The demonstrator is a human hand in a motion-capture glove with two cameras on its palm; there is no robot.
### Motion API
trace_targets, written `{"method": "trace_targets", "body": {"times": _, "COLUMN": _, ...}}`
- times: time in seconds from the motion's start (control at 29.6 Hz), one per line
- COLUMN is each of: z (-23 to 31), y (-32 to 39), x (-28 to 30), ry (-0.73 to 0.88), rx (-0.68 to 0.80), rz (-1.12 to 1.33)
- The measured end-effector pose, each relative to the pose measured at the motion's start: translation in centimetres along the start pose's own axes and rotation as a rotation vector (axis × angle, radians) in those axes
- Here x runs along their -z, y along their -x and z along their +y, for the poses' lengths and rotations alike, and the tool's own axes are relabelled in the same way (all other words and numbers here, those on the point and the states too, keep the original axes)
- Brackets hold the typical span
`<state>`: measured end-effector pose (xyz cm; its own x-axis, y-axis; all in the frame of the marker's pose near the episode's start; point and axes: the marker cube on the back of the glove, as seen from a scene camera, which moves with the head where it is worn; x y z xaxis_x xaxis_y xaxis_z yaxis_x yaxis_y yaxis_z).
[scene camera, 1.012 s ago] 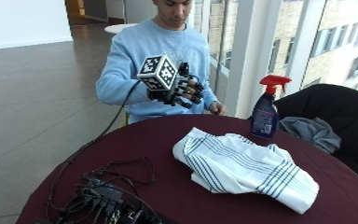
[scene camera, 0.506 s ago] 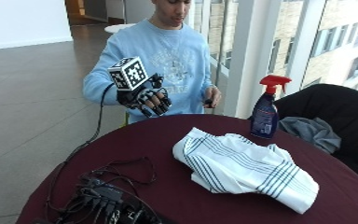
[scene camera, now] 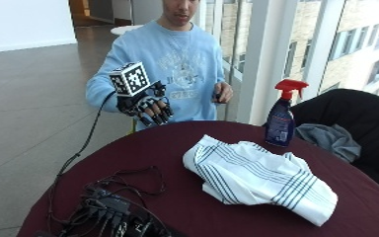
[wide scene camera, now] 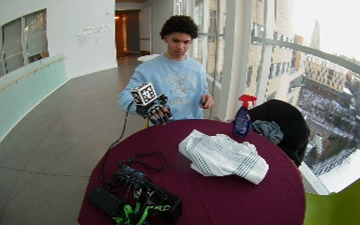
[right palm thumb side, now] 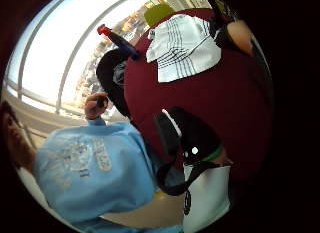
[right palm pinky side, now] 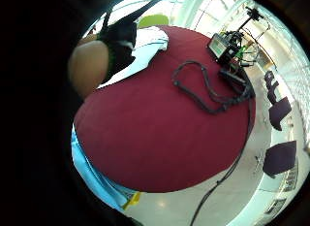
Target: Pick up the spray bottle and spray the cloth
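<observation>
A blue spray bottle [scene camera: 281, 118] with a red trigger stands upright near the far right edge of the round maroon table [scene camera: 143, 163]. A white cloth [scene camera: 255, 173] with dark stripes lies crumpled just in front of it. My gloved right hand [scene camera: 145, 105] hovers over the table's far left edge, well to the left of bottle and cloth. Its fingers hang down, loosely bent, and hold nothing. The thumb side palm view shows the bottle [right palm thumb side: 120, 42] and cloth [right palm thumb side: 182, 48] far across the table. The person's bare hand [scene camera: 222, 93] is held at the chest, gripping a small dark object.
A tangle of black cables and electronics [scene camera: 110, 210] lies on the table's near left part. A black chair [scene camera: 360, 113] with a grey garment [scene camera: 327, 139] stands behind the bottle. A green chair [wide scene camera: 345, 201] is at the near right.
My gloved hand has moved from in front of the chest to the view's left and a little lower, towards the table's edge. Bottle and cloth have not moved.
</observation>
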<state>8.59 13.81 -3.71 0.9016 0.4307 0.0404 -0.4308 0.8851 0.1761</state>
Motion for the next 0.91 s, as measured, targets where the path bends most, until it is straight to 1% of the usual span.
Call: {"method": "trace_targets", "body": {"times": 0.91, "z": 0.33, "y": -0.14, "x": -0.38, "ry": 0.015, "rx": 0.006, "rz": 0.005}}
